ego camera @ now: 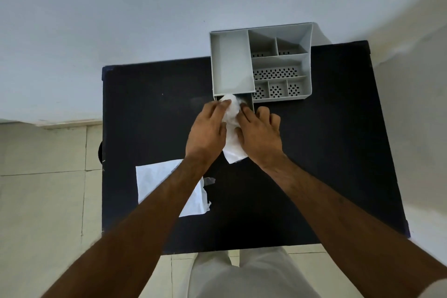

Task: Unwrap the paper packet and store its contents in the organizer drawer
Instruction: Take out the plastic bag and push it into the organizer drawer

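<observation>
A grey plastic organizer (260, 63) stands at the far edge of the dark table (150, 109). Its drawer (249, 101) is pulled out toward me at the front left. My left hand (208, 130) and my right hand (258, 133) both grip a white crumpled wrapper (232, 113) right over the open drawer. The wrapper's upper end bulges into the drawer, and its lower corner hangs out below my palms. What the wrapper holds is hidden.
A flat white sheet of paper (157, 181) lies on the near left of the table, partly under my left forearm, with a small clear scrap (209, 180) beside it. The organizer's perforated compartments (275, 72) look empty. A wall is behind the table; tiled floor lies left.
</observation>
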